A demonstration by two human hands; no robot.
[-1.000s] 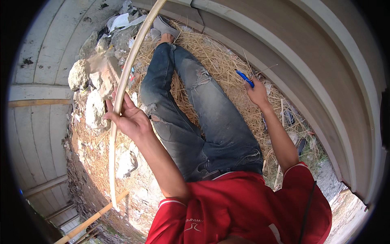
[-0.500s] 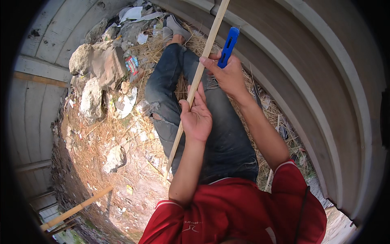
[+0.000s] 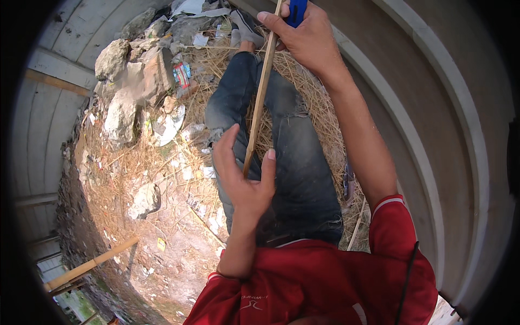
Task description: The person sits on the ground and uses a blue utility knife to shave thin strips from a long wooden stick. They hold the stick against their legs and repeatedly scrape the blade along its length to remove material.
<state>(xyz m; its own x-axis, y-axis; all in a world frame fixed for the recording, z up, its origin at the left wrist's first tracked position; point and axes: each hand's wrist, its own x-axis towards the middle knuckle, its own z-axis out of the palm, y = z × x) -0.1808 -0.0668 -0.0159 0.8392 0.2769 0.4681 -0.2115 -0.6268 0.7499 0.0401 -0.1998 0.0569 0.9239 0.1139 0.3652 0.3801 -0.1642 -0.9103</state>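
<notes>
A long, narrow bamboo strip (image 3: 259, 108) slants over my outstretched legs (image 3: 298, 162). My right hand (image 3: 311, 38), at the top of the view, is closed around a blue box cutter (image 3: 296, 13). Its thumb and fingers also pinch the strip there. The cutter's upper end is cut off by the frame, so its blade does not show. My left hand (image 3: 241, 181) is open at the strip's near end, thumb and fingers spread. The strip's lower tip passes behind this palm and is hidden; whether they touch I cannot tell.
Corrugated metal sheeting (image 3: 411, 108) curves close along my right side. Large rocks (image 3: 122, 114) and litter lie at the far left. Dry straw (image 3: 314, 103) covers the ground around my legs. A bamboo pole (image 3: 92, 264) juts in from the lower left.
My right hand has moved up and away with the box cutter and the strip's upper part. My left hand has moved nearer to me, its fingers now spread off the strip.
</notes>
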